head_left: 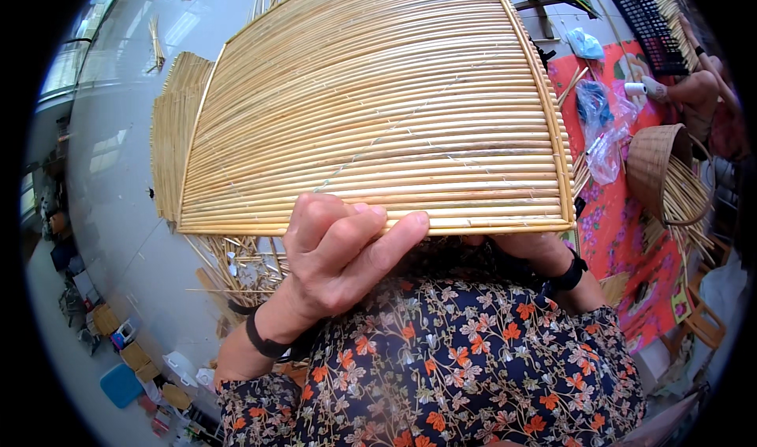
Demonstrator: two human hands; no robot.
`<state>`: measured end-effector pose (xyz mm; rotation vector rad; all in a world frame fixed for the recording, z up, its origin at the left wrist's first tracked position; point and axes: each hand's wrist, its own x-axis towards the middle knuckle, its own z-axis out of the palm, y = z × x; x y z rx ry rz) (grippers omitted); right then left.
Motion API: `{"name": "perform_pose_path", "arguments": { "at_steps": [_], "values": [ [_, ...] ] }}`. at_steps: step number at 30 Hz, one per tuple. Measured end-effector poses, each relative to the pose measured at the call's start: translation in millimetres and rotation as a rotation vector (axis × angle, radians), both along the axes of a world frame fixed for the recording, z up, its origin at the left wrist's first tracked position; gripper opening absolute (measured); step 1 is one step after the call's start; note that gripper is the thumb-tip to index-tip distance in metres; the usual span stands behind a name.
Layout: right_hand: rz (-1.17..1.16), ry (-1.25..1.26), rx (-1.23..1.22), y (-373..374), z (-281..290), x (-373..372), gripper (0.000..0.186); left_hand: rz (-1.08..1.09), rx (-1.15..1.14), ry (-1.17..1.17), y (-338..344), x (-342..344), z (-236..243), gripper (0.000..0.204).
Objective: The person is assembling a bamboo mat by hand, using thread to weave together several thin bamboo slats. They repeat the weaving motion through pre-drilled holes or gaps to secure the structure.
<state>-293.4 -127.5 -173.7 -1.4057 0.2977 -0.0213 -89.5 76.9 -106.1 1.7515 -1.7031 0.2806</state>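
A large panel of thin straw-coloured reeds, laid side by side and stitched with pale thread, is held up in front of me. Slim strips frame its edges. My left hand grips the near edge left of the middle, its bent fingers lying on the top reeds. Below the near right corner is my right hand; the panel covers its fingers, so their hold does not show. Dark bands circle both wrists.
Another reed mat lies on the left floor, with loose reeds nearer me. To the right, a red floral cloth bears plastic bags and a wicker basket of sticks. Another person's hand is beyond, near a black crate.
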Motion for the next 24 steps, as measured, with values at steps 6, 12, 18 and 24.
{"name": "perform_pose_path", "arguments": {
  "at_steps": [6,12,18,24],
  "values": [
    [0.042,0.037,-0.207,-10,27,9,0.013,0.031,-0.038,-0.001,-1,-4,-5,0.049],
    [0.060,-0.013,-0.227,-10,35,16,0.035,0.027,-0.010,0.021,1,-3,-2,0.050],
    [0.007,0.011,0.130,0,12,16,0.040,-0.008,0.005,0.042,0,-6,-7,0.051],
    [0.046,-0.007,0.115,0,25,24,0.039,-0.008,-0.014,0.024,0,-5,-8,0.052]
  ]
}}
